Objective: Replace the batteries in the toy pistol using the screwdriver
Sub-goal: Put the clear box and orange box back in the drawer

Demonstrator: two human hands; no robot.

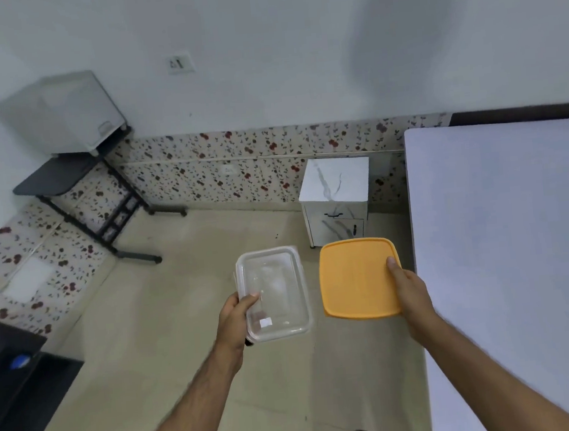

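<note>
My left hand grips the left edge of a clear plastic box, thumb over the rim, holding it in the air above the floor. My right hand holds an orange lid by its right edge, thumb on top. Box and lid are side by side with a small gap between them. The box looks empty apart from a small label. A dark bit pokes out under my left hand; I cannot tell what it is. No toy pistol, screwdriver or batteries are in view.
A bed with a pale sheet fills the right side. A small white marbled cabinet stands by the wall ahead. A black folding table with a grey bin stands at the back left. Dark furniture is at the near left.
</note>
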